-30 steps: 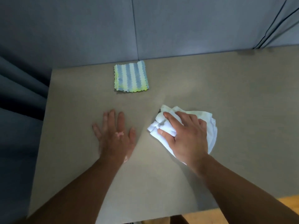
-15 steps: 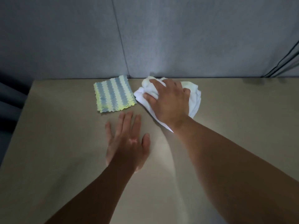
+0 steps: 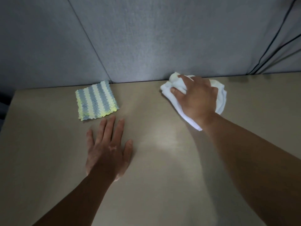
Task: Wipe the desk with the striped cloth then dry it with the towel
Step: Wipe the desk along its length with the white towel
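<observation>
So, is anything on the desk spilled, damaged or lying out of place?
Nothing stands out. The striped cloth lies flat near the back edge of the desk, the right hand grips the white towel, and the left hand rests flat.

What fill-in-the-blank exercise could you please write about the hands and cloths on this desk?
The right hand grips the white ____.
The left hand rests palm-____ on the desk.
The striped cloth lies nearer the ____ hand, untouched.
Its stripes are grey and ____.
Missing words: towel; down; left; yellow.
</observation>
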Demonstrator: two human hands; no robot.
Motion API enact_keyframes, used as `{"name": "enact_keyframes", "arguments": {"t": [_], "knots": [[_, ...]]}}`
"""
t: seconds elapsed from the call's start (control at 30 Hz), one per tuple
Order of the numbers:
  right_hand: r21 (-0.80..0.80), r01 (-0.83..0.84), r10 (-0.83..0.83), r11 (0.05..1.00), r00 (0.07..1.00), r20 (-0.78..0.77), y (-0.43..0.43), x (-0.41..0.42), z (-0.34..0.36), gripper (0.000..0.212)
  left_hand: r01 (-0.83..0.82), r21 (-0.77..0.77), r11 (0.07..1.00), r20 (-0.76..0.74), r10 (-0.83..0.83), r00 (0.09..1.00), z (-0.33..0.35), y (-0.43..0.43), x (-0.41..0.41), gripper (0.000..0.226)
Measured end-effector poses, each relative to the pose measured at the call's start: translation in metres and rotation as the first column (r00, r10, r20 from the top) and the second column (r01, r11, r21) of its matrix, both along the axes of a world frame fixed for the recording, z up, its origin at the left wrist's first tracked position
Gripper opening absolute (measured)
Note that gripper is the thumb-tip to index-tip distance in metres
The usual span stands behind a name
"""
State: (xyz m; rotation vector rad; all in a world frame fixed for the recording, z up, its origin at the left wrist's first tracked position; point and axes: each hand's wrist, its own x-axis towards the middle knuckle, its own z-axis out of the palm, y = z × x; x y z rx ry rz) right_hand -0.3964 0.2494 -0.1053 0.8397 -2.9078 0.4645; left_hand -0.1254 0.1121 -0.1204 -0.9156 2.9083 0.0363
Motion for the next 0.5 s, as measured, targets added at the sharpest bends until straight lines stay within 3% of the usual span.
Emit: {"name": "enact_keyframes", "arguments": {"t": [0.2,0.37,0.5], "knots": [[0.081,0.129,-0.117,0.988,0.983,-0.142,0.078,-0.045,0.017,0.046,-0.011,0.005,1.0,0.027,0.011,1.0,0.001,0.0,0.0,0.073],[0.01,0.334,-0.333,0.942,0.942,-0.045,0.063,-0.037,-0.003,0.064,-0.008,-0.006,1.0,0.04,0.009,0.999,0.003,0.002,-0.002,0.074],[0.021,0.27,-0.266,0.963,0.959,-0.102,0.056,0.004,-0.009,0.058,-0.005,0.005,1.0,0.037,0.005,0.999,0.003,0.001,-0.002,0.073]]}}
